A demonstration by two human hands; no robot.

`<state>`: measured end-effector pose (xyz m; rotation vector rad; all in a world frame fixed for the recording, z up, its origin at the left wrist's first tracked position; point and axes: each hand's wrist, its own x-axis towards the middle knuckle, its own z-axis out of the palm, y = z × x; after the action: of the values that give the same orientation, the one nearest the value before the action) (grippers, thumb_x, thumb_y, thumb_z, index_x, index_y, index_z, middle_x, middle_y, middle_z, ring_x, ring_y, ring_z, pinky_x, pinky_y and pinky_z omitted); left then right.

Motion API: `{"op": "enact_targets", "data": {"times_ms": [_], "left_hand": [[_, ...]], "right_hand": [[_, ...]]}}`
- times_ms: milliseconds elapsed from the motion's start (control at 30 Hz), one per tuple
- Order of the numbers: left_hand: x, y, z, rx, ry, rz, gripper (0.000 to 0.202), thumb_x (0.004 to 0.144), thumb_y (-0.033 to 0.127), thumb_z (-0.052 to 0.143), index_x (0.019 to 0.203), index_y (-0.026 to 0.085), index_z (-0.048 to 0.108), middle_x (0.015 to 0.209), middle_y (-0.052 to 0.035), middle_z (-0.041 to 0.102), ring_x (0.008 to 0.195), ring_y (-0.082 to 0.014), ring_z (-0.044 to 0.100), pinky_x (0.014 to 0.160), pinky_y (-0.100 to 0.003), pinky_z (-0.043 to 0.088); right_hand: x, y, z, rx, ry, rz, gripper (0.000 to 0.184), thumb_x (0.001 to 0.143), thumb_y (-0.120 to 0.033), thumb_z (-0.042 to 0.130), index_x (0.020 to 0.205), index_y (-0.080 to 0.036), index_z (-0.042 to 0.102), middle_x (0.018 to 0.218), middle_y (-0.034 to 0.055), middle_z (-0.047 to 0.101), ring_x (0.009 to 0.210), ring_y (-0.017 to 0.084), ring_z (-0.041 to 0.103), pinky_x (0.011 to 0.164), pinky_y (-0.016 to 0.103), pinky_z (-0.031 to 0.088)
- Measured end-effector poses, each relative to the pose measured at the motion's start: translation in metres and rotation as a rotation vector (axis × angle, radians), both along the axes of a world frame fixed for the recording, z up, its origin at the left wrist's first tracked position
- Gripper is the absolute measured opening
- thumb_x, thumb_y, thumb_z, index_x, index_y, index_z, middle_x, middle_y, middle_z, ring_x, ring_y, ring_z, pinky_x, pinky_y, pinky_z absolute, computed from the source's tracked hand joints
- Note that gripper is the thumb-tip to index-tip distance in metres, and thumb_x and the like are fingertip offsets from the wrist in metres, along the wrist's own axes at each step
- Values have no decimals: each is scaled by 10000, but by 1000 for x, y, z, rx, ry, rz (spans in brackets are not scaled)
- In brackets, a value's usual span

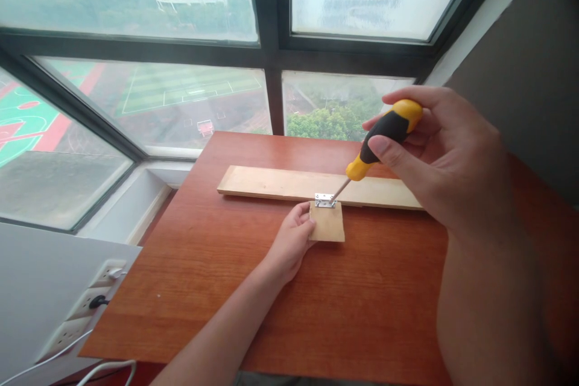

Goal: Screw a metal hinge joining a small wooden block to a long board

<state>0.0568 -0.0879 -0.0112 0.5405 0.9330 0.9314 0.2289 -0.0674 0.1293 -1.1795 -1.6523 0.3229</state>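
My right hand (446,145) grips a yellow and black screwdriver (384,139) by its handle. The shaft slants down to the left, and its tip meets a silver metal hinge (324,199). One leaf of the hinge lies on a long pale wooden board (275,183), the other on a small square wooden piece (327,224). My left hand (296,232) pinches that small piece at its left edge, thumb on top and some fingers hidden underneath. Screws in the hinge are too small to make out clearly.
Both wooden pieces are on a reddish-brown table (217,289). Large windows with a dark frame (271,60) rise behind its far edge. Wall sockets (84,303) with a plug and cables sit at the lower left, beside the table. A grey wall stands on the right.
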Motion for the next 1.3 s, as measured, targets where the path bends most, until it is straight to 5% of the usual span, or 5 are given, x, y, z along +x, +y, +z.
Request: {"op": "enact_targets", "data": {"times_ms": [800, 1100, 1300], "left_hand": [[-1, 0, -2, 13, -8, -1, 345, 814, 83, 584, 1150, 159, 563, 1102, -113, 712, 888, -193, 694, 705, -262, 570], [-1, 0, -2, 19, -16, -5, 336, 822, 77, 578, 1149, 151, 564, 1103, -120, 712, 873, -183, 697, 716, -258, 567], [-1, 0, -5, 22, -35, 2, 325, 809, 95, 608, 1126, 163, 581, 1077, -104, 719, 890, -191, 697, 741, -270, 566]], "right_hand": [[-11, 9, -14, 6, -24, 125, 420, 819, -254, 705, 1221, -279, 585, 1061, 16, 691, 917, 204, 702, 746, 343, 644], [-19, 6, -14, 157, -258, 18, 417, 836, -302, 716, 1229, -274, 575, 1014, 10, 677, 815, 173, 669, 718, 310, 610], [-22, 6, -15, 188, -350, -77, 404, 867, -297, 640, 1258, -271, 543, 1037, 48, 665, 874, 225, 623, 794, 414, 561]]}}
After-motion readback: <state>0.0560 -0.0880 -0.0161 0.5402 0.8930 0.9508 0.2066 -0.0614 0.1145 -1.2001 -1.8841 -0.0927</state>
